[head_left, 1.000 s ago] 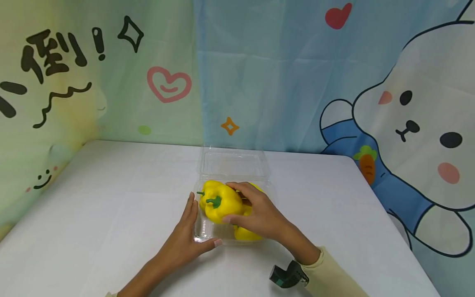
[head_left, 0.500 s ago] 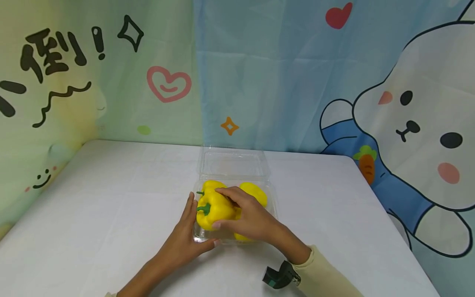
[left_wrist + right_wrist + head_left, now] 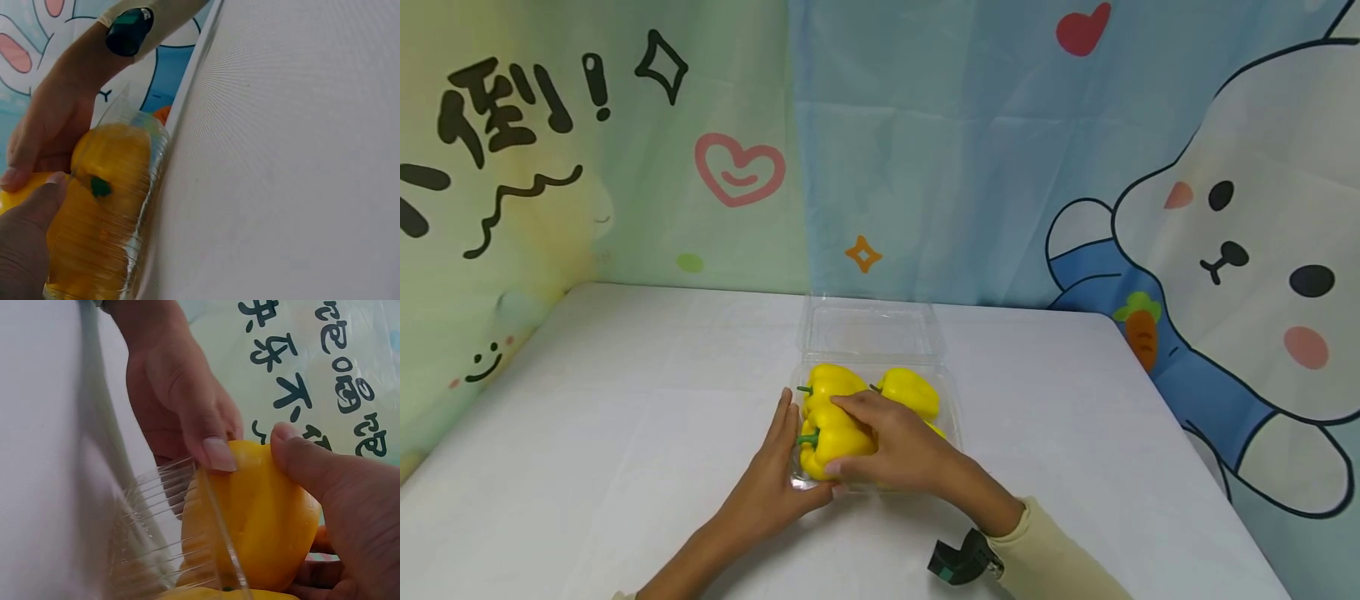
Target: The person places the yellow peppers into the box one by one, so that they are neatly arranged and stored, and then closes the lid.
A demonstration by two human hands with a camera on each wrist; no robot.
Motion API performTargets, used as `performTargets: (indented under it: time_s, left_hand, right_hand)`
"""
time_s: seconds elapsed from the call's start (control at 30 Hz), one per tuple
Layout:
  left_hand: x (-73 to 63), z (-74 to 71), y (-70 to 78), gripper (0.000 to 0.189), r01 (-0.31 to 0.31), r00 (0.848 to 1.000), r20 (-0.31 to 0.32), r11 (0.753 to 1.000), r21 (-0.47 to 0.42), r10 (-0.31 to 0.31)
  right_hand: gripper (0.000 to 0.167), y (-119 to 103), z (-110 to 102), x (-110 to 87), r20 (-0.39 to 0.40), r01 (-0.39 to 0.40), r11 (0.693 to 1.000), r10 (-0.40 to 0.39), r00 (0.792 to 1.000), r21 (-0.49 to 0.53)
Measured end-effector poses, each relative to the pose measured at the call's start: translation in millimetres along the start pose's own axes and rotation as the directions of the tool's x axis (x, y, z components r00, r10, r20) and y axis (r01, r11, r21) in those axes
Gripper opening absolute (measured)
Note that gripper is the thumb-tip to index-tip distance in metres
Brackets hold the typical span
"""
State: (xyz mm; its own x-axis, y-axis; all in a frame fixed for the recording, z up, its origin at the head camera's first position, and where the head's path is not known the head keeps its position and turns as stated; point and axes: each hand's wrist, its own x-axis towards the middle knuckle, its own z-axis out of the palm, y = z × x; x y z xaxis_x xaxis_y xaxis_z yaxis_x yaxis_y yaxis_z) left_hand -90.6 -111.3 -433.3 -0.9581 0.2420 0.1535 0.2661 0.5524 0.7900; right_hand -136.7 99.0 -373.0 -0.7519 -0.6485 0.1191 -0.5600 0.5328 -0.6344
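A clear plastic clamshell box (image 3: 953,408) stands on the table with several yellow bell peppers in it. My right hand (image 3: 902,446) grips one bell pepper (image 3: 838,437) from its right, thumb at the near side, inside the box's front left; its green stem points left. Along the box's left wall lie the straight fingers of my left hand (image 3: 771,479), its thumb at the front corner. In the right wrist view the left thumb touches the held pepper near the box's rim. Behind sit a back left pepper (image 3: 835,380) and a back right pepper (image 3: 912,392). Another is mostly hidden under my right hand.
The box's clear lid (image 3: 872,329) lies folded open toward the back. Around it spreads a white tabletop (image 3: 662,417). A printed cloth backdrop (image 3: 925,167) hangs behind the table. A black wrist camera (image 3: 962,558) is on the right wrist.
My right hand has moved the gripped pepper left and toward the front, down into the box's front left. The back right pepper has come into fuller view. My left hand has stayed almost still.
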Motion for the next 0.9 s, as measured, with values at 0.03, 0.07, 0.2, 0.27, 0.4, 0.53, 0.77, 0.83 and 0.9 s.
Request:
performTargets:
  time_s: [0.03, 0.07, 0.2, 0.27, 0.4, 0.53, 0.77, 0.83, 0.9]
  left_hand:
    - [0.0, 0.2, 0.1, 0.119, 0.000, 1.000, 0.001, 1.000, 0.001, 0.000]
    - [0.2, 0.4, 0.1, 0.118, -0.002, 1.000, 0.001, 1.000, 0.003, 0.002]
    - [0.8, 0.5, 0.5, 0.120, -0.006, 1.000, -0.005, 1.000, 0.000, 0.006]
    - [1.3, 0.3, 0.5, 0.121, -0.009, 1.000, -0.009, 1.000, -0.003, 0.009]
    - [1.0, 0.0, 0.1, 0.122, -0.011, 1.000, -0.006, 1.000, -0.009, 0.011]
    - [0.0, -0.4, -0.7, 0.122, -0.015, 1.000, -0.005, 1.000, -0.009, 0.015]
    - [0.0, 0.4, -1.7, 0.122, -0.027, 1.000, -0.010, 1.000, -0.004, 0.027]
    - [0.3, 0.5, -1.8, 0.122, -0.031, 0.999, -0.011, 1.000, -0.002, 0.031]
    - [0.5, 0.4, -1.8, 0.121, -0.031, 0.999, -0.011, 1.000, 0.000, 0.031]
  right_hand:
    - [0.081, 0.0, 0.5, 0.0, 0.002, -0.003, 1.000, 0.003, 1.000, -0.014]
    - [0.082, 0.2, 1.1, 0.0, 0.001, -0.004, 1.000, 0.004, 1.000, -0.028]
    - [0.084, 0.6, 3.8, 0.5, -0.011, -0.009, 0.998, 0.008, 1.000, -0.068]
    - [0.084, 0.4, 4.9, 0.7, -0.019, -0.010, 0.997, 0.009, 1.000, -0.082]
    - [0.084, -0.3, 6.2, 1.0, -0.027, -0.004, 0.995, 0.001, 1.000, -0.100]
    - [0.084, -0.7, 6.7, 1.1, -0.021, 0.005, 0.993, -0.008, 1.000, -0.118]
    - [0.070, 1.2, 3.1, 0.2, 0.003, 0.005, 0.995, -0.005, 1.000, -0.096]
    - [0.061, 2.3, 1.6, 0.0, 0.006, 0.008, 0.997, -0.007, 1.000, -0.081]
    - [0.055, 3.6, 0.5, 0.1, 0.007, 0.011, 0.997, -0.011, 1.000, -0.073]
